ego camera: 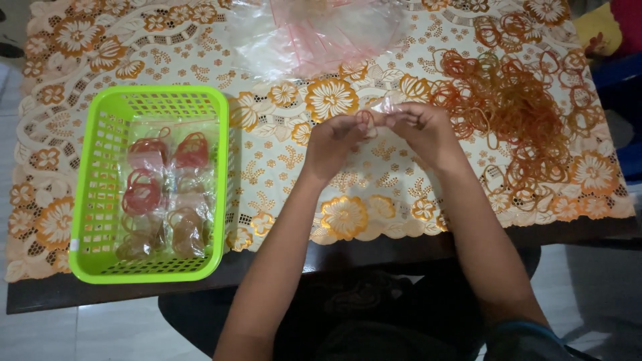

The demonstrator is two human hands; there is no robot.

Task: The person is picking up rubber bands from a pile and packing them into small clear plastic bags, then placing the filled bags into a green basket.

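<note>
At table centre my left hand (332,138) and right hand (421,130) pinch one rubber band (365,121) and a small clear bag (386,103) between fingertips. Band pile (521,107) at 2 o'clock; green basket (100,200) of filled bags at 9.

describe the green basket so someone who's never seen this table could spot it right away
Start at the table covered with an orange-flowered cloth and look to its left side, away from the loose heap of rubber bands on the right. There sits a bright green plastic basket with slotted walls. It alone is green, and it holds small clear bags of rubber bands.
</note>
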